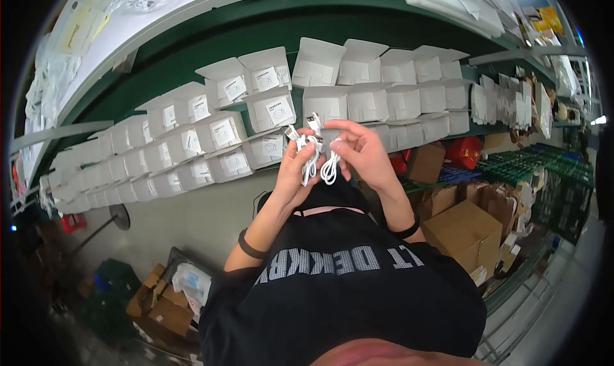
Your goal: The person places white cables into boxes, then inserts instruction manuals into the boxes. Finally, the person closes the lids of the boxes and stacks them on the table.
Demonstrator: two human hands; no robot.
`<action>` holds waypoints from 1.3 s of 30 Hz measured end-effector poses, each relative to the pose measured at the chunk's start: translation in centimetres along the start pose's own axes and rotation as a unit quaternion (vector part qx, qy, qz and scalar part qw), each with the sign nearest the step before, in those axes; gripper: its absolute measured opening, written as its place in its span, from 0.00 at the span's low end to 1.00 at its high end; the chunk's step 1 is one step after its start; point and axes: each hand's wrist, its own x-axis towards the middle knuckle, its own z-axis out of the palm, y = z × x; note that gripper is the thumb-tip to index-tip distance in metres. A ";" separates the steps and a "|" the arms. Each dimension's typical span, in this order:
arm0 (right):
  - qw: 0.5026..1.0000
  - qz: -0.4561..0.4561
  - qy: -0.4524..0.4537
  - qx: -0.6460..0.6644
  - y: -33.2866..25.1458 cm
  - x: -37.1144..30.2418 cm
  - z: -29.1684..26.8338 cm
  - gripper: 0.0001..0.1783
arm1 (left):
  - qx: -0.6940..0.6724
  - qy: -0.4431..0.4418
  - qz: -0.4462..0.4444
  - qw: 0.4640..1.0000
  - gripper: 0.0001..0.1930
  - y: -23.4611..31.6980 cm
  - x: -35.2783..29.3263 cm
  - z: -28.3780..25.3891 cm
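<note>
In front of my body, my left hand (pixel 295 173) is closed around a few coiled white USB cables (pixel 309 164), their plugs sticking up past the fingers. Close beside it, my right hand (pixel 366 151) pinches another coiled white USB cable (pixel 329 169) between thumb and fingers, its loop hanging down. The right index finger reaches toward a metal USB plug (pixel 313 118) at the top of the bunch. Just beyond my hands stand rows of open white boxes (pixel 326 102). Several boxes on the left hold a printed white card (pixel 279 111).
The boxes line a green bench (pixel 268 30) below a white shelf (pixel 167 14) with bagged parts. Flat white cartons (pixel 505 102) stand upright at the right. Below them are red bins (pixel 463 152) and a brown cardboard box (pixel 462 233). More cardboard (pixel 167 310) lies lower left.
</note>
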 end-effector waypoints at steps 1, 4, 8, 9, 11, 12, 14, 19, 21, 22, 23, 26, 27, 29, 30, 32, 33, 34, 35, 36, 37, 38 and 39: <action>1.000 0.005 -0.008 -0.001 -0.2 0.9 -0.7 0.16 | -0.039 0.012 0.020 0.999 0.14 0.0 0.5 -0.1; 0.995 -0.048 0.059 -0.072 -0.3 5.3 -4.2 0.15 | -0.077 0.049 0.052 0.994 0.13 0.0 1.9 -1.2; 0.963 -0.083 0.075 -0.246 -0.2 14.4 -8.7 0.15 | -0.063 0.103 0.068 0.990 0.13 0.1 2.5 -1.8; 0.943 -0.055 0.077 -0.320 -0.6 16.6 -8.9 0.16 | -0.057 0.119 0.070 0.989 0.13 0.1 2.4 -1.9; 0.917 -0.029 0.076 -0.390 -0.9 20.9 -9.8 0.17 | -0.050 0.135 0.074 0.987 0.13 0.0 2.4 -1.8; 0.880 -0.047 0.063 -0.468 -0.1 23.0 -10.8 0.18 | -0.043 0.146 0.069 0.986 0.14 -0.2 2.6 -1.5; 0.838 -0.064 0.050 -0.540 2.5 25.5 -12.8 0.19 | -0.029 0.169 0.058 0.984 0.16 -0.7 2.9 -1.2; 0.777 -0.070 0.111 -0.616 3.7 24.4 -12.9 0.18 | -0.040 0.165 0.052 0.984 0.15 -1.5 3.1 -1.2; 0.811 -0.116 0.120 -0.560 2.0 20.6 -11.0 0.17 | -0.016 0.164 0.040 0.986 0.15 -1.8 2.9 -1.5; 0.852 -0.151 0.097 -0.492 1.3 18.3 -10.5 0.17 | -0.004 0.163 0.032 0.986 0.15 -2.0 2.9 -1.8; 0.893 -0.111 0.048 -0.433 0.5 15.7 -9.8 0.17 | -0.005 0.165 0.032 0.986 0.15 -2.1 2.8 -2.1; 0.956 -0.003 -0.085 -0.280 1.6 8.3 -8.2 0.19 | 0.062 0.079 -0.027 0.995 0.14 -2.2 2.9 -2.4; 0.957 -0.001 -0.080 -0.279 2.2 6.5 -7.6 0.19 | 0.063 0.076 -0.031 0.995 0.14 -2.2 2.8 -2.5; 0.969 0.040 -0.090 -0.228 3.2 4.4 -6.2 0.17 | 0.084 0.032 -0.067 0.994 0.15 -2.2 2.8 -2.7; 0.969 0.041 -0.086 -0.227 3.5 4.2 -6.0 0.17 | 0.095 0.010 -0.086 0.992 0.16 -2.3 2.8 -2.8; 0.977 0.056 -0.057 -0.197 4.1 4.2 -5.5 0.16 | 0.090 0.002 -0.083 0.992 0.16 -2.5 2.9 -3.1; 0.980 0.063 -0.044 -0.182 4.3 4.2 -5.3 0.16 | 0.085 -0.004 -0.075 0.994 0.16 -2.5 3.1 -3.3; 0.980 0.063 -0.043 -0.181 4.4 4.2 -5.2 0.16 | 0.080 -0.009 -0.067 0.994 0.16 -2.5 3.1 -3.4; 0.987 0.059 -0.036 -0.144 4.5 4.4 -5.0 0.15 | 0.083 -0.011 -0.069 0.994 0.16 -2.4 3.2 -3.5; 0.992 0.055 -0.031 -0.107 4.5 4.6 -4.9 0.15 | 0.095 -0.010 -0.063 0.993 0.16 -2.3 3.2 -3.6; 0.996 0.051 -0.026 -0.070 4.5 4.9 -4.8 0.15 | 0.108 -0.008 -0.057 0.993 0.17 -2.1 3.2 -3.7; 0.996 0.049 -0.025 -0.069 4.7 5.3 -5.0 0.15 | 0.120 -0.005 -0.049 0.992 0.17 -2.0 3.3 -3.8; 0.995 0.035 0.010 -0.093 5.0 5.7 -5.5 0.16 | 0.121 -0.006 -0.049 0.991 0.17 -1.9 3.3 -4.0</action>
